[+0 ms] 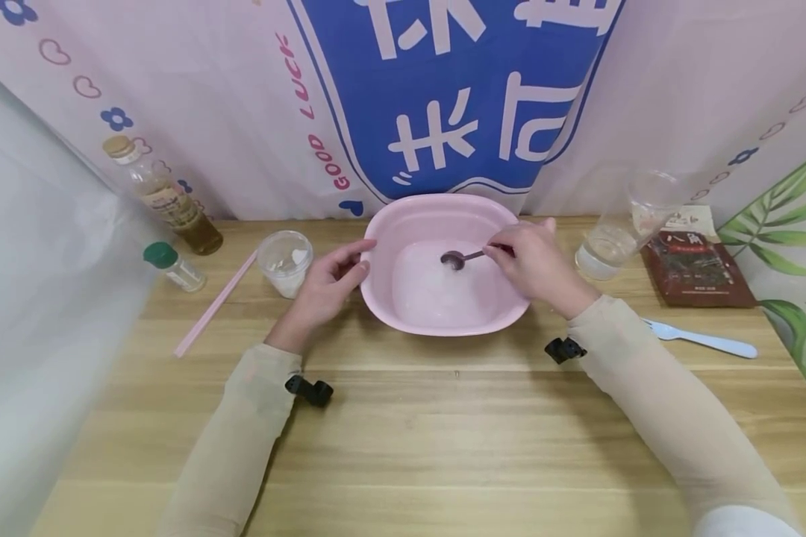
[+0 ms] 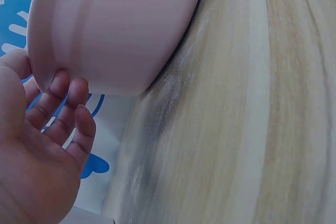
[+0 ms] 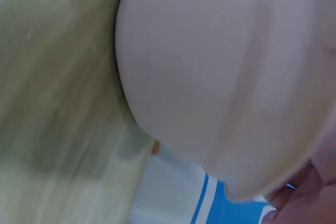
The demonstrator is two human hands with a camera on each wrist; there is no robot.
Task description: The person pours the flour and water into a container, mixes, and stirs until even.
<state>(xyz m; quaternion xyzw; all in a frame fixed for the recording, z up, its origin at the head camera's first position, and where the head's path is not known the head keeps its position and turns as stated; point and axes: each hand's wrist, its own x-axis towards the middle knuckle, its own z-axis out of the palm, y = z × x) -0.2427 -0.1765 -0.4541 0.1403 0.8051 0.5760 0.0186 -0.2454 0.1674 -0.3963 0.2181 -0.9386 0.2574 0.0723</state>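
Observation:
A pink basin (image 1: 457, 320) stands on the table against the printed cloth, with whitish, cloudy-looking contents (image 1: 422, 287) over its bottom. My right hand (image 1: 533, 261) reaches over the basin's right rim and pinches the handle of a small dark spoon (image 1: 453, 260). The spoon's bowl is low inside the basin, at the whitish contents. My left hand (image 1: 325, 283) holds the basin's left rim; in the left wrist view its fingers (image 2: 59, 85) curl up at the rim's underside. The right wrist view shows mostly the basin's outer wall (image 3: 199, 61); the spoon is hidden there.
Left of the basin stand a clear cup (image 1: 285, 261) with white contents, pink chopsticks (image 1: 216, 302), a green-capped shaker (image 1: 175, 267) and an oil-like bottle (image 1: 175, 205). To the right are a tall clear cup (image 1: 607, 250) with liquid, a brown packet (image 1: 697, 268) and a blue fork (image 1: 705, 340).

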